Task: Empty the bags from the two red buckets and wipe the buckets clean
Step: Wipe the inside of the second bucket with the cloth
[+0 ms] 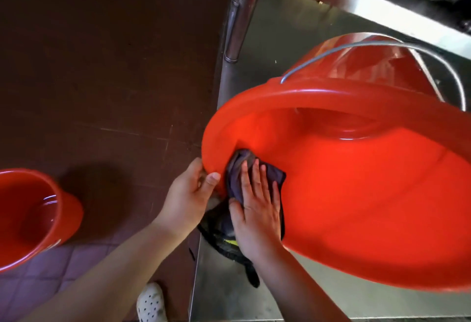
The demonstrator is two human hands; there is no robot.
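white shoe (150,302) sat nearest, on the floor. right hand (257,209) lay flat, fingers straight, pressing a dark cloth (235,181) against the inner wall of the big red bucket (356,194) near its rim. left hand (190,194) gripped that rim, thumb curled over the edge. bucket was tipped on its side on the steel table (254,296), mouth toward the person, wire handle (382,49) behind. no bags visible in it. second red bucket (30,220) stood on the floor at left, well apart, wet-looking inside. risk: tilted bucket could roll or slide off the table edge if the left grip slipped; the cloth could bunch under the flat palm and miss spots.
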